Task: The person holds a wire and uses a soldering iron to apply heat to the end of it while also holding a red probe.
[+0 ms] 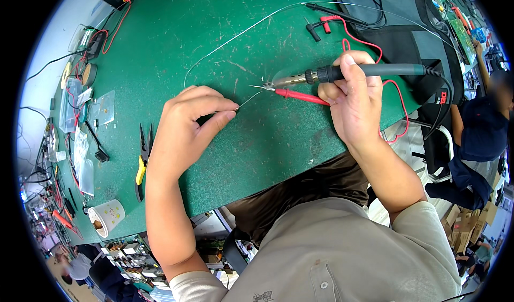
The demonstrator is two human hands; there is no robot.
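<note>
My left hand (195,117) is closed, with thumb and forefinger pinching a thin silvery solder wire (243,19). The wire's short end points toward the iron's tip, while its long part loops away behind the hand and off to the far right. My right hand (356,98) is shut around a soldering iron (319,76) and, lower in the fingers, a red test probe (302,96). The metal tips of iron and probe lie close together, above the green mat; whether the wire touches them I cannot tell. A faint wisp of smoke hangs around the iron's shaft.
Long-nose pliers (142,165) with yellow-black handles lie beside my left forearm. A paper cup (107,216) stands at the near left corner. Black and red probe leads (313,31) and a grey-black bag (407,47) lie at the far right. A person (484,122) sits beyond the right edge.
</note>
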